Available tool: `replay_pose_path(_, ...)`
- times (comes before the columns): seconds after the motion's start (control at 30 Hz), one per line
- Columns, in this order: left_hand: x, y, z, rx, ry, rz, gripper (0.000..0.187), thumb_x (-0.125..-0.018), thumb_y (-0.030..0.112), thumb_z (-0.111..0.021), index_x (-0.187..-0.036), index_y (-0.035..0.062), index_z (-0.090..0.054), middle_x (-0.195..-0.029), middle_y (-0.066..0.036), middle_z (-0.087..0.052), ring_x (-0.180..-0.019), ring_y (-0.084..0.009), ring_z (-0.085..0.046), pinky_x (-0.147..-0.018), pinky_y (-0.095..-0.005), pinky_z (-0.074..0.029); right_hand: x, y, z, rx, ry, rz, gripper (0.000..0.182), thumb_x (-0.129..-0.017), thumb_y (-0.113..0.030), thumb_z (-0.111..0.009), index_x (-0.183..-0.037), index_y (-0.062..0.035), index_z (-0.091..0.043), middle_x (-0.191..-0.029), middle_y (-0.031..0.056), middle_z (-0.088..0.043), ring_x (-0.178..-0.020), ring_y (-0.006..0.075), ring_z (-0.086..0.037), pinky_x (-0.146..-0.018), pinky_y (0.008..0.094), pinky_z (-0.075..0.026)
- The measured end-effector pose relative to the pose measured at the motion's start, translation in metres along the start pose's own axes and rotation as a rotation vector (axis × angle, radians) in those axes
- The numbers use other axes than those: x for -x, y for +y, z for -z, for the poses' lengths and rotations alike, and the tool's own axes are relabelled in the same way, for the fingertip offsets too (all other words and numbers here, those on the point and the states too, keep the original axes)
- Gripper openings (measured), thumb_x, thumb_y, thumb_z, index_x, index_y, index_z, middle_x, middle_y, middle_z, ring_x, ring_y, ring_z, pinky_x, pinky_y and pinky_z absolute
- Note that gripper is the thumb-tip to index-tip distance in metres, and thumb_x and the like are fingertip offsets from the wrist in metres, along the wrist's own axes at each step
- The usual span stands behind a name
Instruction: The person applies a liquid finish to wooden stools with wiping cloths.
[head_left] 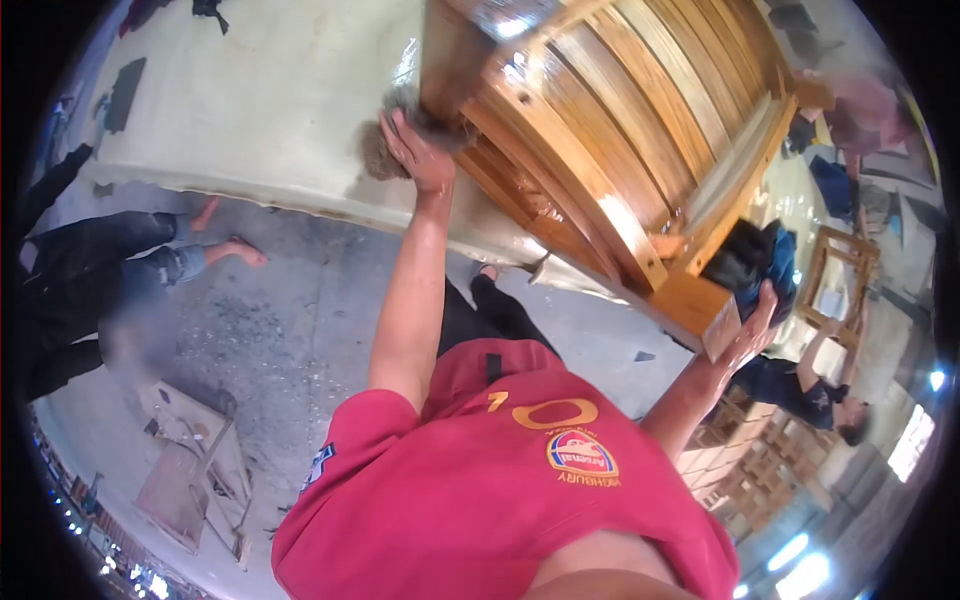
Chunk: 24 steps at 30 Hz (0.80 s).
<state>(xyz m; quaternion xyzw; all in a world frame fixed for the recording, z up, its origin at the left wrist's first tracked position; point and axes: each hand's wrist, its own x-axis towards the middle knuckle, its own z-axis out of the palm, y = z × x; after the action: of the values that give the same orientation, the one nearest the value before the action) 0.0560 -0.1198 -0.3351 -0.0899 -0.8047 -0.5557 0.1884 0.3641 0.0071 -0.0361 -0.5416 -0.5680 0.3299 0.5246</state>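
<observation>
My left hand [418, 155] is at the near left end of a glossy slatted wooden frame [600, 190], fingers closed round a brownish rag [380, 155] that is blurred by motion. The frame, an orange-brown piece of furniture, lies tilted on a table covered with a pale sheet [270, 110]. Its thick square end post juts over the table edge towards me. Against that post my right hand [755, 325] lies with fingers stretched out. Just beyond those fingers is a bundle of black and blue cloth [750, 262].
At the left, a person in dark clothes [110, 250] is beside the table. Another person [810, 390] is at the right, near a wooden frame [840, 275] and stacked wooden pieces [740, 450]. A low wooden stand [195, 480] is on the spotted concrete floor [300, 280].
</observation>
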Motion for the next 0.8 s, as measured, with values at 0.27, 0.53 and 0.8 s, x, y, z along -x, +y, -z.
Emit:
replay_pose_path(0.27,-0.09,0.101,0.056,0.842,-0.45,0.375,0.039,-0.105,0.021,-0.041,-0.126,-0.0057,-0.059,-0.133,-0.012,-0.059,-0.117,-0.0182,-0.054,-0.103,-0.0301,-0.039,0.027,-0.067,0.009,-0.064,0.221,-0.156,0.06,-0.085,-0.033,-0.057,-0.132,0.0027,-0.05,-0.127,0.0175,-0.055,-0.113,0.0299,-0.056,-0.096,0.0422,-0.048)
replay_pose_path(0.53,-0.077,0.016,0.041,0.838,-0.805,0.589,0.038,-0.104,0.022,-0.048,-0.126,-0.0067,-0.058,-0.118,-0.007,-0.064,-0.11,-0.0108,-0.053,-0.096,-0.0248,-0.041,0.023,-0.069,0.0,-0.136,-0.217,0.074,0.052,-0.085,-0.024,-0.057,-0.129,0.0046,-0.051,-0.122,0.0169,-0.059,-0.109,0.0295,-0.061,-0.096,0.0412,-0.05)
replay_pose_path(0.8,-0.058,0.008,0.067,0.677,-0.832,0.662,0.037,-0.104,0.019,-0.048,-0.129,-0.0084,-0.055,-0.12,-0.007,-0.063,-0.112,-0.0108,-0.051,-0.098,-0.0248,-0.039,0.006,-0.079,-0.024,0.246,-0.32,0.113,0.056,-0.078,-0.03,-0.066,-0.12,0.0054,-0.057,-0.119,0.0135,-0.059,-0.112,0.0236,-0.055,-0.103,0.0365,-0.039)
